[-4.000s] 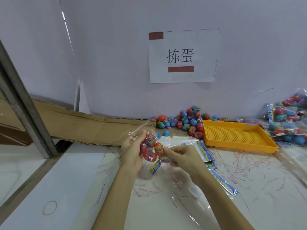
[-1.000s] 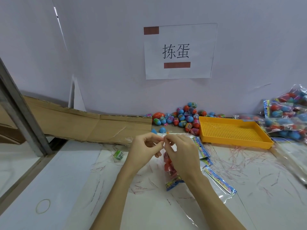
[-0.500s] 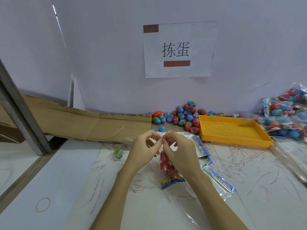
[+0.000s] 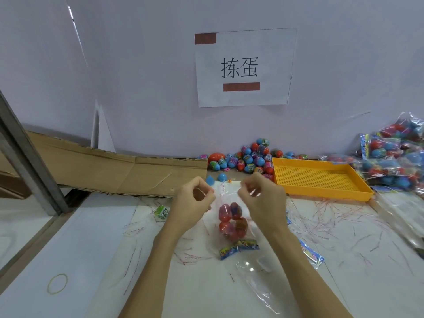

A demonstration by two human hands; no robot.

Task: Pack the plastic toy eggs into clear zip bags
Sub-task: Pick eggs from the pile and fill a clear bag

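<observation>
A clear zip bag (image 4: 231, 222) with several red toy eggs inside hangs between my hands, its printed header card at the bottom. My left hand (image 4: 195, 203) pinches the bag's top left corner. My right hand (image 4: 261, 198) pinches the top right corner. The two hands are apart, stretching the bag's mouth. A heap of loose blue and red toy eggs (image 4: 250, 158) lies against the wall behind.
An orange perforated tray (image 4: 321, 180) sits to the right. Filled bags (image 4: 394, 159) pile up at the far right. Empty clear bags (image 4: 263, 283) and red strips litter the table. Flat cardboard (image 4: 114, 173) lies left; a rubber band (image 4: 57, 283) at front left.
My hands, pinched together at the bag's top half a second ago, have drawn apart sideways. Four seconds ago I was holding the bag tilted with the eggs up by my left hand.
</observation>
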